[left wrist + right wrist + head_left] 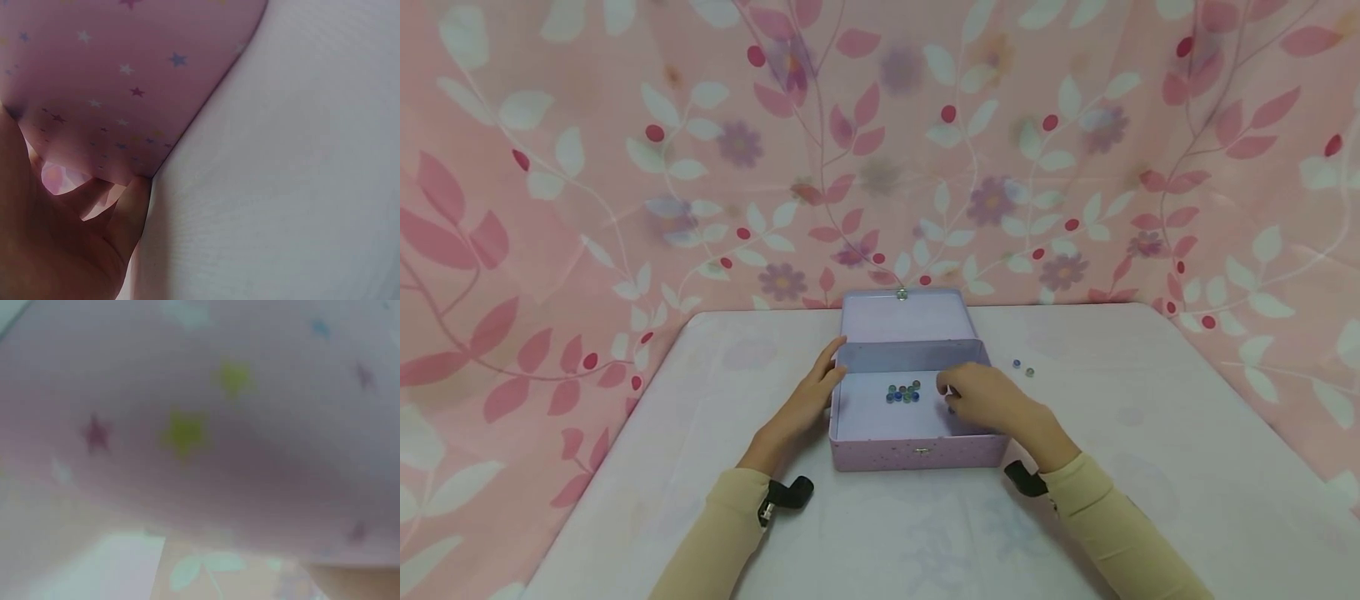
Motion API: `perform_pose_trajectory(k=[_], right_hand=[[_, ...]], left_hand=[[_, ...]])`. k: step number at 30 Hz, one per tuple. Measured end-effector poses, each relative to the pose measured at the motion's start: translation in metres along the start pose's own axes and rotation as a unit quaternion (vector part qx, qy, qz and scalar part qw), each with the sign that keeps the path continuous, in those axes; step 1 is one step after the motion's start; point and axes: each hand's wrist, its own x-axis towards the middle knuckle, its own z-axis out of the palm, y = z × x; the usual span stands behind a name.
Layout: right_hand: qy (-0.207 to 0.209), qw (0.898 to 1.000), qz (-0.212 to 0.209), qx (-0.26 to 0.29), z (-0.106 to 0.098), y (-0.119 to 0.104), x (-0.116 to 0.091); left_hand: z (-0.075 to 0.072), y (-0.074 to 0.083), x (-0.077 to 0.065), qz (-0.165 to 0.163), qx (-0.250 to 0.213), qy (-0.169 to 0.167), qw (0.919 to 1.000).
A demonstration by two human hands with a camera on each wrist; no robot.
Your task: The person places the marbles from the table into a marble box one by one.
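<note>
A lidded box (917, 452), pink with small stars outside and pale inside, stands with its lid (904, 315) raised. Several blue and greenish glass marbles (902, 393) lie grouped on its floor. My left hand (801, 404) grips the far left corner, its thumb at the rim and fingers round the starry wall (125, 81). Over the right part of the box my right hand (988, 398) reaches in with curled fingers. A blue marble (951, 409) shows right at those fingertips, mostly hidden by them. The right wrist view holds only the blurred starry wall (187, 394).
Two loose marbles, one blue (1017, 363) and one greenish (1030, 372), lie on the white tablecloth (1112, 433) right of the box. A pink floral cloth (880, 167) hangs behind the table. The lid leans back near the table's far edge.
</note>
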Motion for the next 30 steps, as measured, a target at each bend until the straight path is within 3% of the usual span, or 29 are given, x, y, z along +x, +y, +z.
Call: perform_pose_trajectory(k=[13, 22, 30], right_hand=[[0.108, 0.993, 0.007, 0.048, -0.038, 0.023, -0.009], [0.139, 0.988, 0.019, 0.065, -0.047, 0.05, -0.011], [0.122, 0.989, 0.069, 0.05, -0.048, 0.08, -0.017]], left_hand=[[-0.001, 0.002, 0.0, 0.006, 0.014, 0.002, 0.9999], [0.0, -0.002, 0.001, 0.002, 0.004, 0.0, 1.0], [0.0, -0.001, 0.001, -0.001, 0.01, 0.002, 1.0]])
